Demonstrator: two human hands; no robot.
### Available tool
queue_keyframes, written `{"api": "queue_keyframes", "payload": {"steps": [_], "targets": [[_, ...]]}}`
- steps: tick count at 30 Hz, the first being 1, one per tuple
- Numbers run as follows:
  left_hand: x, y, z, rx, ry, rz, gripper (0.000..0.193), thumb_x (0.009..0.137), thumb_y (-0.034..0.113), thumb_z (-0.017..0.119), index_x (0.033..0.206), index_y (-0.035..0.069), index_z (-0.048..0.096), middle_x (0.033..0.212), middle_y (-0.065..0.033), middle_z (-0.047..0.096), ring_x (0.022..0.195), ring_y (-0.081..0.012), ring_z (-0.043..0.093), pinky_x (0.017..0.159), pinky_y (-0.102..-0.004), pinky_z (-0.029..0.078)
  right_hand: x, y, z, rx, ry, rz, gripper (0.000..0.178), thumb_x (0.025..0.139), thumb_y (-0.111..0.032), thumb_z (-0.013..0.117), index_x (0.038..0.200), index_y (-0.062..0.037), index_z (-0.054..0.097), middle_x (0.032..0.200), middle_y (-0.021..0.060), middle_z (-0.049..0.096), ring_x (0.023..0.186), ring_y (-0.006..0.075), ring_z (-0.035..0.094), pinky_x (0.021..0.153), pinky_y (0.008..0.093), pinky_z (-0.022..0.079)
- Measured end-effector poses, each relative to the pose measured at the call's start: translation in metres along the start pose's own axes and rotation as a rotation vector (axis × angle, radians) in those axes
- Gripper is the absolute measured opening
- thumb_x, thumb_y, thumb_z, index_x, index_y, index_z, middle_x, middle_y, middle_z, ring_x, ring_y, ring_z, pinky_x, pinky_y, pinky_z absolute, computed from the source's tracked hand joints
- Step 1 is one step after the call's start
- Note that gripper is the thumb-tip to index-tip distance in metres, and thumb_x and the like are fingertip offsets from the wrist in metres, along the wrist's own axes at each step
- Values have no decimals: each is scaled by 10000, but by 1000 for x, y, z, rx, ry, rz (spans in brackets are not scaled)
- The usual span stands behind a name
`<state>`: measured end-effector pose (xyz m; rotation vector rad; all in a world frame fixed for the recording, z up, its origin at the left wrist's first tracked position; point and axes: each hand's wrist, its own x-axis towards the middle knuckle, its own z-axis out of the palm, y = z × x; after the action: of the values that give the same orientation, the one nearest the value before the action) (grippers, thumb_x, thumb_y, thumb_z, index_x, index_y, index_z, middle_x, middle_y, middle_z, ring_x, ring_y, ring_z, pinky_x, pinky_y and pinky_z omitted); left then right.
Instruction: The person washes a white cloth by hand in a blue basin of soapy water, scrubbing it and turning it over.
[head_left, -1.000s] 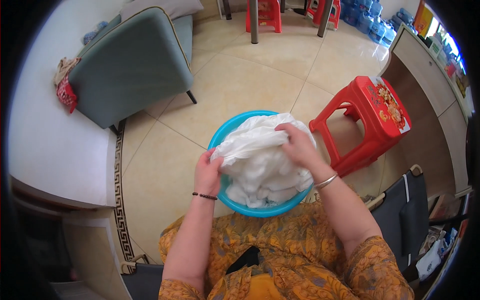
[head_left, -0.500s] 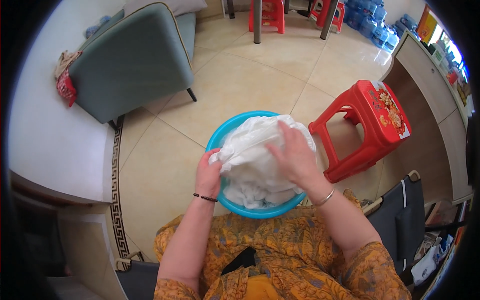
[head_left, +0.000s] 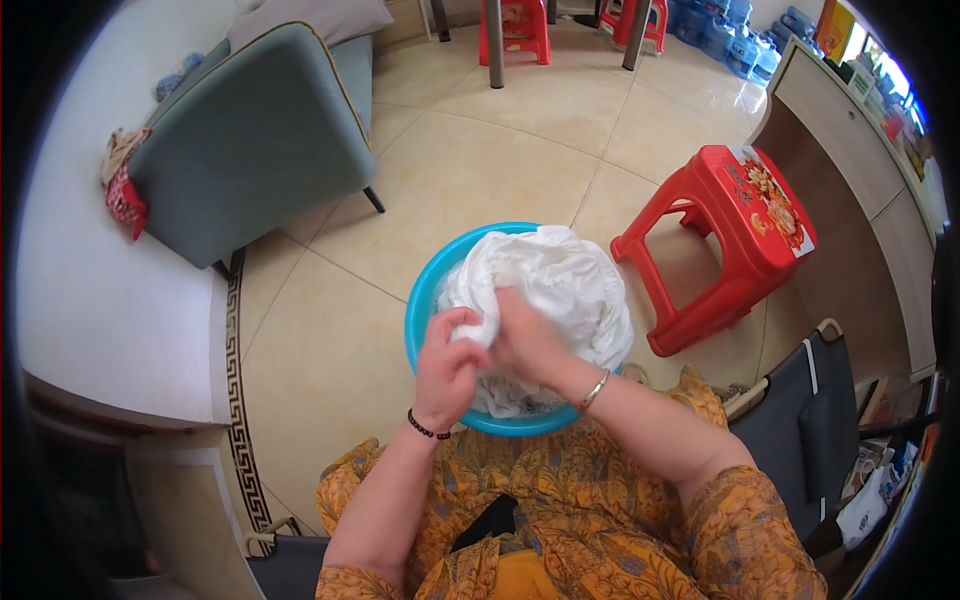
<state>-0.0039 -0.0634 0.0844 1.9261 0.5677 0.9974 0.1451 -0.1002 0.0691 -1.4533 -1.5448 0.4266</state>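
Note:
A round blue basin (head_left: 425,290) sits in front of my lap, heaped with wet white cloth (head_left: 575,285). My left hand (head_left: 447,365), with a dark bead bracelet at its wrist, is closed on a bunched fold of the cloth at the basin's left side. Close beside it, my right hand (head_left: 525,340) presses against the same fold. A silver bangle circles the right wrist. The right fingers are smeared by motion and partly hidden by the cloth. Below the hands, some water and suds show near the basin's front rim.
A red plastic stool (head_left: 720,240) stands right of the basin. At the far left is a grey-blue armchair (head_left: 255,140). A wooden cabinet (head_left: 850,150) lines the right side, near a dark folding chair (head_left: 800,430). Blue water bottles (head_left: 725,35) stand at the back right.
My right hand has come down and left from the top of the cloth to my left hand. My left hand has shifted slightly right and down, still gripping the cloth.

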Motion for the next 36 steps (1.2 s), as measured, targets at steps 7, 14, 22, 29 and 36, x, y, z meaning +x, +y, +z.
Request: {"api": "queue_keyframes", "payload": {"steps": [7, 14, 22, 29, 36], "targets": [[1, 12, -8, 141, -108, 208, 242, 620, -125, 481, 746, 74, 537, 904, -62, 558, 953, -272, 467, 870, -337, 379, 7, 10, -5, -487, 77, -1, 350, 753, -79, 562, 1101, -48, 547, 1051, 149, 522, 907, 325, 541, 767, 412, 438], [-7, -33, 2, 393, 116, -411, 510, 724, 186, 665, 1153, -40, 507, 1052, -145, 542, 975, -244, 531, 859, -329, 435, -1, 4, -16, -207, 68, 17, 428, 731, -110, 648, 1136, -54, 520, 1132, 117, 512, 1057, 298, 503, 859, 423, 414], [13, -37, -19, -330, 2, -887, 382, 808, 149, 638, 1141, -15, 550, 1018, -98, 632, 903, -161, 610, 752, -278, 488, -19, 23, -15, -729, 13, -165, 380, 714, -112, 600, 1087, -70, 540, 1008, 106, 532, 940, 277, 529, 752, 367, 444], [5, -51, -38, -302, 200, -686, 159, 776, -24, 585, 917, 48, 580, 1006, -61, 593, 881, -136, 570, 782, -255, 462, -41, -17, -17, -608, -189, -273, 189, 708, -102, 547, 892, -65, 567, 883, 90, 529, 837, 256, 533, 684, 351, 465], [10, -27, -24, 114, 210, -11, 180, 697, -123, 547, 691, 55, 574, 1221, -135, 503, 1096, -235, 500, 888, -282, 398, -56, -9, 5, -437, -457, -75, 241, 694, -86, 578, 931, -48, 560, 933, 100, 568, 901, 255, 555, 696, 368, 498]]}}
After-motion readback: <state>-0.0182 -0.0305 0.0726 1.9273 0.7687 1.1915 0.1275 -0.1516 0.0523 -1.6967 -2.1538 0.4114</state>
